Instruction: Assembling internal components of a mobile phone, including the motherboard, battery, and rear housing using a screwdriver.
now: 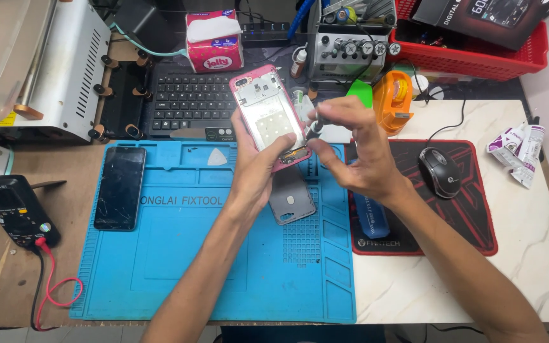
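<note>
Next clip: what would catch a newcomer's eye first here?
The opened pink phone frame, held up mid-picture in the left hand, with the right hand setting a small dark tool against its edge. Below lies the bright blue mat, with a cracked black phone on its left part and a grey back cover under the hands.

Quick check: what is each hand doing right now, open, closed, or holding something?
Left hand: closed around the lower end of the opened pink phone frame, held up over the blue mat.
Right hand: closed, fingertips pinching a small dark screwdriver against the frame.
</note>
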